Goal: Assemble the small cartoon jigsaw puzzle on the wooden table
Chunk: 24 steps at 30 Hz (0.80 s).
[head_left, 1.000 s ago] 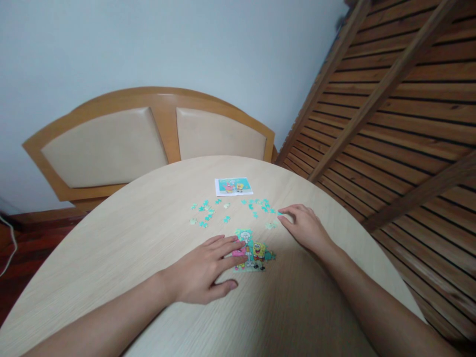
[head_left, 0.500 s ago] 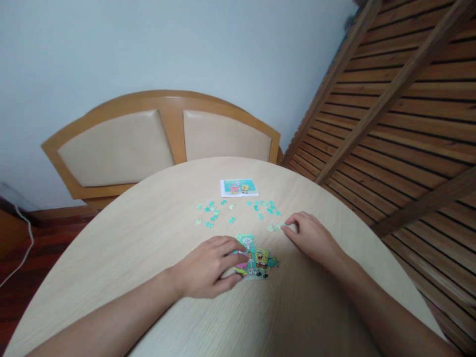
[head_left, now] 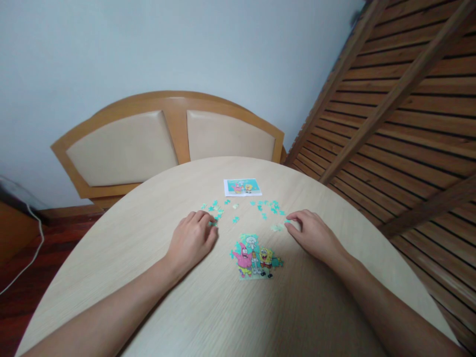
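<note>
A partly joined jigsaw puzzle [head_left: 255, 260] lies flat near the middle of the table, showing a pink starfish, a pale green squid and a yellow sponge figure. My left hand [head_left: 191, 240] is over the near edge of the left group of loose puzzle pieces [head_left: 215, 208]. Its fingers are bent, and its thumb and index finger stand apart around pieces on the table. Right of the joined part, my right hand [head_left: 314, 233] is closed, with a small teal puzzle piece [head_left: 287, 221] at its thumb and index fingertips. Some left pieces are hidden under my left hand.
Behind the pieces lies a printed picture card [head_left: 243, 187] of the same figures. Another group of loose teal pieces [head_left: 273, 206] is at the right, with pale ones [head_left: 276, 228] below. A padded bench back [head_left: 122, 144] and slatted wood [head_left: 401, 114] stand beyond the round table [head_left: 130, 228].
My left hand has left the joined puzzle and moved up and left to the loose pieces, uncovering the starfish. My right hand stays almost in place. The view has shifted slightly.
</note>
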### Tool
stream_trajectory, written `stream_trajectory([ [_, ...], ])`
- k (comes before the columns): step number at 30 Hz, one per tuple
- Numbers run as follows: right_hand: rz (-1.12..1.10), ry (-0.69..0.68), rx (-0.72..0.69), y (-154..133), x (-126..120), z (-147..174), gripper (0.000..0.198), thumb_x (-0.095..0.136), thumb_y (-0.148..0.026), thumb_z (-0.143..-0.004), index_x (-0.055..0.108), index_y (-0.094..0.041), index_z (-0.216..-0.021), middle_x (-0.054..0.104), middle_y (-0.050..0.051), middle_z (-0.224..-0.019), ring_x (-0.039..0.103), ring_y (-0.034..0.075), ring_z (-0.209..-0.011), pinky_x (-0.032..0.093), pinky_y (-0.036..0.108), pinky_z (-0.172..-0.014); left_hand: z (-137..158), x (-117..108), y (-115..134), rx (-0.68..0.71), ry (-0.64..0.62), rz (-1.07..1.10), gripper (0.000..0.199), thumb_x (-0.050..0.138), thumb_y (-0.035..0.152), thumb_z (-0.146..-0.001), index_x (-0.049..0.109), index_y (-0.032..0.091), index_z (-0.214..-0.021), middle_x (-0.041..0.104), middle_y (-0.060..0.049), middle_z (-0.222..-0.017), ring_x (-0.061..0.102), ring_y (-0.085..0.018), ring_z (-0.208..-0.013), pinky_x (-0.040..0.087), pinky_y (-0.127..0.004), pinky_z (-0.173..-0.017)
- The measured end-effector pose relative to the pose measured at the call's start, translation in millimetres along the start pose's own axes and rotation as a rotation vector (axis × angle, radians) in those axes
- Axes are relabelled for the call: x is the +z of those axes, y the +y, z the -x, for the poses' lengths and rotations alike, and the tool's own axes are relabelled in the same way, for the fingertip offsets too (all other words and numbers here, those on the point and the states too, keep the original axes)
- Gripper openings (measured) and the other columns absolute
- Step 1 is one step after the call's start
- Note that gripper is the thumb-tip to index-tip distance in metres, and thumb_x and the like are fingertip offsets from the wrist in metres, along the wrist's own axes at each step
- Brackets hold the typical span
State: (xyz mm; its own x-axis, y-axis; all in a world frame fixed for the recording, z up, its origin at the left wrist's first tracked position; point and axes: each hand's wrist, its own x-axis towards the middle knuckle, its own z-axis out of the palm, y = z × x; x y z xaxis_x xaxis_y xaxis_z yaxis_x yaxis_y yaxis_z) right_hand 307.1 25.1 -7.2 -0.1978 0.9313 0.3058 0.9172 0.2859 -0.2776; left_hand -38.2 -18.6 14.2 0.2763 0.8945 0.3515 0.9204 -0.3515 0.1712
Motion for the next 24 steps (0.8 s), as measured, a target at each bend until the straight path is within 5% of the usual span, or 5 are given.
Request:
stream_trajectory([
  [8, 0.025, 0.004, -0.007, -2, 2, 1, 0.020, 0.056, -0.032, -0.090, 0.069, -0.020, -0.100, 0.071, 0.010, -0.105, 0.064, 0.029, -0.101, 0.049, 0.042, -0.093, -16, 17, -8, -0.033, -0.013, 0.020, 0.026, 0.055, 0.039, -0.098, 0.070, 0.020, -0.107, 0.068, -0.010, -0.110, 0.061, -0.029, -0.101, 0.050, -0.046, -0.087],
  [24, 0.043, -0.018, 0.005, -9, -2, 2, 0.021, 0.057, -0.030, -0.091, 0.070, -0.020, -0.103, 0.071, 0.011, -0.108, 0.063, 0.029, -0.104, 0.048, 0.043, -0.095, -16, 17, -14, 0.228, -0.093, 0.127, 0.014, 0.047, 0.018, -0.100, 0.061, 0.017, -0.102, 0.065, -0.010, -0.104, 0.056, -0.026, -0.102, 0.049, -0.043, -0.092],
])
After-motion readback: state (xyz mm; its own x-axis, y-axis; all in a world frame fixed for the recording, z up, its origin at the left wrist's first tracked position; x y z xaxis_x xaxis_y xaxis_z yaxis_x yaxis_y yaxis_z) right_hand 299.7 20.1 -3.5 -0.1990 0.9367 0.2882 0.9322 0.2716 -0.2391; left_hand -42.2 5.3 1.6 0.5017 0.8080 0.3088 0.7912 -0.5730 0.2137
